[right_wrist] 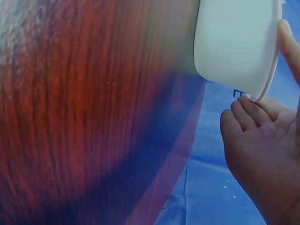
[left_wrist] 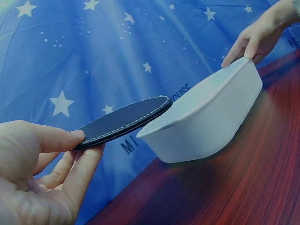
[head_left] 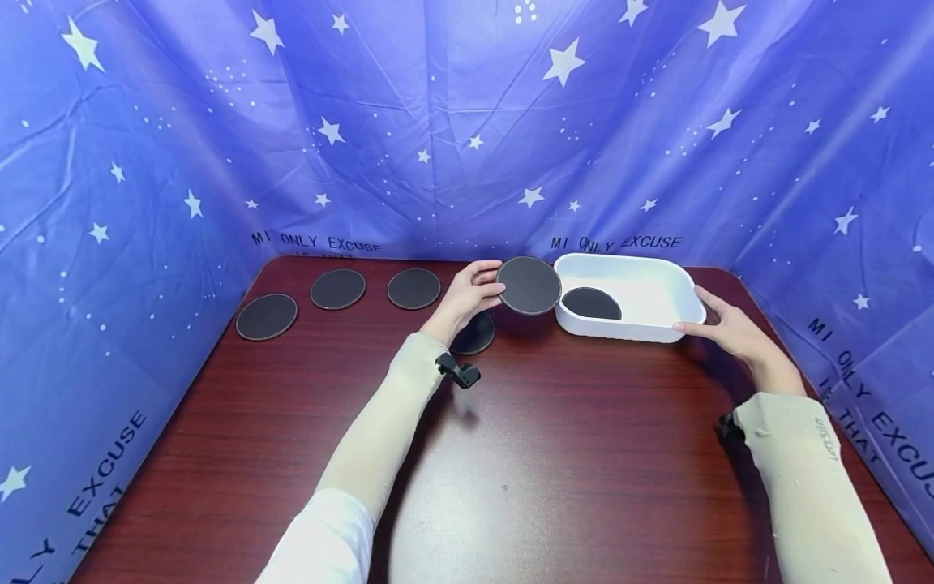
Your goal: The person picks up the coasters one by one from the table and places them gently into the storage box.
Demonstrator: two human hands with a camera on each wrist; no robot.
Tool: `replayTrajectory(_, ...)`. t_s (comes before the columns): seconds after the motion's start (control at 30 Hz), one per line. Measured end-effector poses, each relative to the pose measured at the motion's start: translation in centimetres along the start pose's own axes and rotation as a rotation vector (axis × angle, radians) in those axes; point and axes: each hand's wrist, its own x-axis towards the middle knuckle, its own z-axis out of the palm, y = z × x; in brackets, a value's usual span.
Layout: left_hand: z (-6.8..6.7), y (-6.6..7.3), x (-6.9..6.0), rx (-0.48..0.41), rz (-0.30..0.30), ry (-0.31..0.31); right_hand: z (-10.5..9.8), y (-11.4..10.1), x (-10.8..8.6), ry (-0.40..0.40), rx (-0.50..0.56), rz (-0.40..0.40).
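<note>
Between thumb and fingers of my left hand [head_left: 467, 300] is a round black coaster [head_left: 529, 285], pinched at its left edge and held above the table. White stitching runs along the rim of this coaster [left_wrist: 129, 119] in the left wrist view. Its far edge is beside the left end of a white oblong bin [head_left: 649, 328]. Inside the bin, at its left end, lies another black coaster [head_left: 593, 302]. My right hand [head_left: 733, 328] grips the bin's right end, thumb on the near side. Under my left wrist, a partly hidden coaster [head_left: 474, 334] lies on the table.
Three more black coasters lie towards the back left of the brown table [head_left: 554, 454]: a far-left coaster [head_left: 266, 316], a middle coaster [head_left: 338, 289] and one nearer my hand [head_left: 413, 289]. A blue star-patterned curtain [head_left: 452, 122] surrounds the back and sides.
</note>
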Motion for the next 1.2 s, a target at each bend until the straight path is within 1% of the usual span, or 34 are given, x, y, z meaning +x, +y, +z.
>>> replayTrajectory(0.23,1.8,-0.3,0.8,-0.005,-0.017,0.003,0.0,-0.3,-0.1,-0.008,0.020,-0.012)
replayTrajectory(0.43,3.3,-0.7,1.3,-0.012,-0.032,-0.006,-0.1,-0.5,-0.1,0.004,-0.022,-0.005)
replayTrajectory(0.57,4.2,-1.1,1.6,-0.015,-0.042,0.005,-0.1,-0.4,0.0,0.004,-0.032,-0.004)
replayTrajectory(1.03,6.1,-1.8,2.0,-0.083,-0.064,0.094,0.0,0.2,0.2,0.002,-0.015,-0.009)
replayTrajectory(1.2,6.7,-2.1,2.1,-0.090,-0.059,0.091,0.1,0.1,-0.1,0.010,0.012,-0.029)
